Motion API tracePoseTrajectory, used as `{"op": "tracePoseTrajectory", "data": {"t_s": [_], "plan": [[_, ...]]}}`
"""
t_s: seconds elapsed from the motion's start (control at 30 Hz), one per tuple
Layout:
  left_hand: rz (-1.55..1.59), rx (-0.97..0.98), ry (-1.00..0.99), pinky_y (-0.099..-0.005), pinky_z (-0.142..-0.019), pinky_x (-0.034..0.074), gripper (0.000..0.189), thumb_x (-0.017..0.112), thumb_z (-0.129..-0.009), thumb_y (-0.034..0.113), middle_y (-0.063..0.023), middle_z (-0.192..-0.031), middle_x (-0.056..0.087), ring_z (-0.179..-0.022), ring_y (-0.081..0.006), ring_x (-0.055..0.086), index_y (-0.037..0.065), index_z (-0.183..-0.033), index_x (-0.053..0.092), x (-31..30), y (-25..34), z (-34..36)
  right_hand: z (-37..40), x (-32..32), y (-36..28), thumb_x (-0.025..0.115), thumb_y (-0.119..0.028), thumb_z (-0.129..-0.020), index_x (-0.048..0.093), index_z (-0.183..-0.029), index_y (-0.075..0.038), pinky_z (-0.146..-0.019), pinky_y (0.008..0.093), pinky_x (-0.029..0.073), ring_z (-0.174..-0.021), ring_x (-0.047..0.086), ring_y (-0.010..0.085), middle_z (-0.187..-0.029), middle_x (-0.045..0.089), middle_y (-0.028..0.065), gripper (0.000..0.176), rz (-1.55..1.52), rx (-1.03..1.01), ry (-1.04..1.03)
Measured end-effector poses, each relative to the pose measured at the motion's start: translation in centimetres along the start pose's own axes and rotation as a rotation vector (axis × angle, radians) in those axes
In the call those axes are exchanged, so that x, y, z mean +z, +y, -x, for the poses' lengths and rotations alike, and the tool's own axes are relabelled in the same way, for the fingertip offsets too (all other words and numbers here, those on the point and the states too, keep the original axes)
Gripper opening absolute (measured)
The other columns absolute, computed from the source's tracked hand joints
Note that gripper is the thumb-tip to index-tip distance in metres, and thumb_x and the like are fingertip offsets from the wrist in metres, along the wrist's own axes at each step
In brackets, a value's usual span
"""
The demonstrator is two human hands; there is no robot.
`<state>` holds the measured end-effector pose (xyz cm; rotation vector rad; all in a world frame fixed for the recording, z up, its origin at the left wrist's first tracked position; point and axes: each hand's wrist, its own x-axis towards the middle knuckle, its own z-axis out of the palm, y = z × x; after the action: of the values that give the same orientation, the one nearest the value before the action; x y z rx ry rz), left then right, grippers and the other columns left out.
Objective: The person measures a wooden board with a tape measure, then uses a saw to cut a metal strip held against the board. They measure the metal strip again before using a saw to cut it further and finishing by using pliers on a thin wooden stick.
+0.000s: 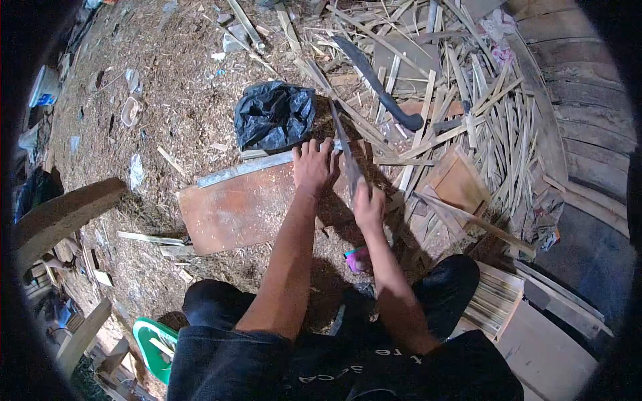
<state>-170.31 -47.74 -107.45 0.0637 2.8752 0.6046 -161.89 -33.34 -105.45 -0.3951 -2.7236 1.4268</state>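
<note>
My left hand [315, 167] presses down on a pale, narrow strip [247, 168], its fingers curled over the far edge. The strip lies along the far side of a reddish-brown board [231, 210] sprinkled with sawdust. In my right hand [369, 206] is a handsaw [347, 148]; the fist wraps round its handle, which is mostly hidden. The saw blade points away from me and crosses the strip's right end, just right of my left fingers. Beyond the strip sits a crumpled black plastic bag [275, 119].
A machete [374, 80] lies beyond the saw, beside a heap of thin wood slats [501, 120]. A wooden box-like piece [458, 180] is at right. Near my left side is a green plastic object [152, 357]. A thick timber [67, 207] juts in at left.
</note>
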Motion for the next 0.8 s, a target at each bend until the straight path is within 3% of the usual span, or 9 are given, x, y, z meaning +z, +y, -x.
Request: {"op": "tracePoseTrajectory", "data": {"t_s": [0.13,0.23,0.3,0.37,0.4,0.53,0.7,0.77,0.8], "plan": [[-0.052,0.030,0.040,-0.0496,-0.095,0.034,0.043,0.044,-0.096,0.040,-0.0166,-0.113,0.057,-0.108,-0.0330,0.051,0.015,-0.129,0.055,0.1,0.2,0.1,4.9,-2.5,-2.0,0.049,-0.031,-0.098,0.054,-0.067,0.000,-0.051,0.0406,0.036,-0.050,0.052,0.0244,-0.052,0.049,0.0110,0.044,-0.105,0.177,-0.060],[-0.078,0.049,0.102,-0.0494,-0.094,0.035,0.042,0.044,-0.096,0.040,-0.0158,-0.111,0.056,-0.107,-0.0324,0.051,0.015,-0.128,0.055,0.8,-0.4,0.1,6.8,-3.3,-0.2,0.047,-0.032,-0.100,0.055,-0.065,-0.003,-0.047,0.0358,0.033,-0.047,0.048,0.0137,-0.050,0.047,0.0034,0.046,-0.229,0.259,-0.035],[-0.031,0.040,0.091,-0.0493,-0.094,0.035,0.042,0.044,-0.097,0.040,-0.0154,-0.110,0.056,-0.106,-0.0321,0.052,0.015,-0.128,0.055,0.9,-0.4,-0.1,2.3,-1.6,-0.2,0.050,-0.043,-0.096,0.066,-0.087,0.004,-0.069,0.0462,0.044,-0.077,0.061,0.0399,-0.078,0.063,0.0237,0.050,-0.035,0.284,-0.132],[-0.041,0.034,0.077,-0.0494,-0.093,0.034,0.042,0.043,-0.097,0.040,-0.0153,-0.110,0.056,-0.106,-0.0320,0.052,0.014,-0.127,0.055,1.0,-0.1,0.2,-1.3,0.8,-0.2,0.049,-0.033,-0.099,0.052,-0.068,0.002,-0.053,0.0377,0.037,-0.054,0.050,0.0190,-0.054,0.050,0.0062,0.047,0.025,0.084,-0.027],[-0.051,0.033,0.072,-0.0494,-0.093,0.034,0.042,0.043,-0.097,0.040,-0.0153,-0.110,0.056,-0.105,-0.0319,0.052,0.014,-0.127,0.055,0.7,-0.2,0.1,-0.5,1.4,0.3,0.049,-0.034,-0.099,0.052,-0.065,-0.001,-0.053,0.0382,0.037,-0.053,0.048,0.0181,-0.054,0.049,0.0047,0.047,0.046,0.031,0.067],[-0.063,0.037,0.118,-0.0495,-0.093,0.035,0.041,0.044,-0.097,0.039,-0.0155,-0.110,0.057,-0.105,-0.0321,0.052,0.013,-0.127,0.055,1.1,-0.4,-0.6,6.0,-3.0,0.1,0.050,-0.033,-0.099,0.050,-0.063,-0.003,-0.051,0.0365,0.035,-0.051,0.046,0.0157,-0.052,0.046,0.0026,0.047,-0.112,0.206,-0.047],[-0.043,0.025,0.124,-0.0500,-0.094,0.034,0.042,0.043,-0.097,0.040,-0.0168,-0.110,0.057,-0.107,-0.0328,0.052,0.014,-0.127,0.055,0.6,0.1,0.1,-0.9,0.1,-0.5,0.050,-0.033,-0.099,0.052,-0.066,-0.001,-0.048,0.0342,0.032,-0.049,0.045,0.0142,-0.051,0.044,0.0039,0.046,-0.110,0.110,-0.076],[-0.059,0.040,0.131,-0.0509,-0.096,0.033,0.042,0.044,-0.096,0.039,-0.0178,-0.110,0.056,-0.108,-0.0336,0.051,0.013,-0.127,0.056,0.7,-0.2,-0.3,1.6,-0.3,-0.1,0.050,-0.037,-0.098,0.061,-0.084,0.002,-0.054,0.0428,0.038,-0.057,0.053,0.0335,-0.063,0.055,0.0155,0.043,-0.059,0.139,-0.060],[-0.058,0.037,0.107,-0.0511,-0.096,0.033,0.041,0.044,-0.096,0.039,-0.0178,-0.110,0.056,-0.108,-0.0337,0.051,0.014,-0.127,0.056,1.1,-0.3,-0.1,3.7,-2.1,-0.4,0.049,-0.036,-0.098,0.063,-0.089,0.002,-0.056,0.0439,0.039,-0.058,0.055,0.0349,-0.067,0.058,0.0172,0.042,-0.077,0.191,-0.140]]}}
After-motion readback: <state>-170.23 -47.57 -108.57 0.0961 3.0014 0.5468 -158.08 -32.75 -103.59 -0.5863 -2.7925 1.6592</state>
